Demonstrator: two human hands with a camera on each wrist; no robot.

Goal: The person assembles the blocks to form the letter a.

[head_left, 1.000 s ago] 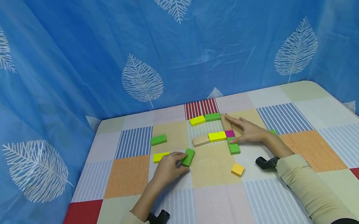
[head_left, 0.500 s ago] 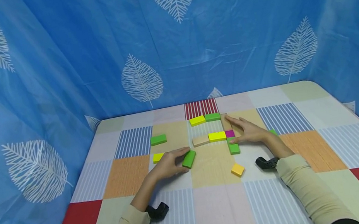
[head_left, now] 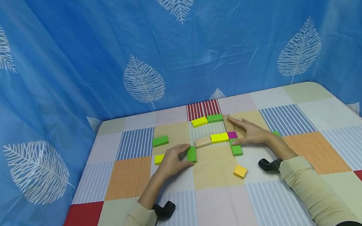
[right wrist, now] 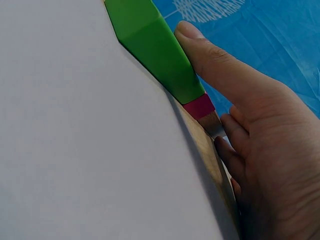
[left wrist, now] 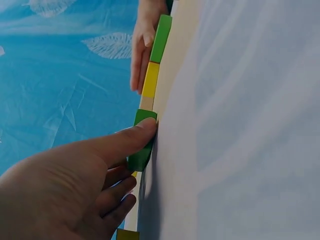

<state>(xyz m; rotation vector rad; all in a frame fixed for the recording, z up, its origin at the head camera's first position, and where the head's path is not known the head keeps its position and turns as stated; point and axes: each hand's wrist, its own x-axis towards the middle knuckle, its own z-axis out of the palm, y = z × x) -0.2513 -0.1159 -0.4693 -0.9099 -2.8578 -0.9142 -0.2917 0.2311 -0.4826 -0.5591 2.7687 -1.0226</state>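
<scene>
My left hand (head_left: 174, 160) pinches a green block (head_left: 191, 154) between thumb and fingers. In the left wrist view the thumb (left wrist: 140, 134) lies on that block's end. The block stands lengthwise at the left end of a row: a plain wooden block (head_left: 203, 142), a yellow block (head_left: 219, 137) and a small magenta block (head_left: 232, 135). My right hand (head_left: 251, 133) rests at the row's right end, fingers extended along an upright-lying wooden block (head_left: 228, 124). Its thumb touches a second green block (head_left: 236, 149), which points toward me below the magenta one.
Behind the row lie a yellow block (head_left: 200, 122) and a green block (head_left: 215, 118), end to end. Another green block (head_left: 160, 141) and a yellow block (head_left: 158, 159) sit to the left. A small orange-yellow block (head_left: 240, 171) lies nearer me. Blue curtains (head_left: 214, 52) surround the table.
The left hand has moved slightly away from me and right, turning its green block from slanted to straight, beside the wooden block's left end. The right hand has stayed in place.
</scene>
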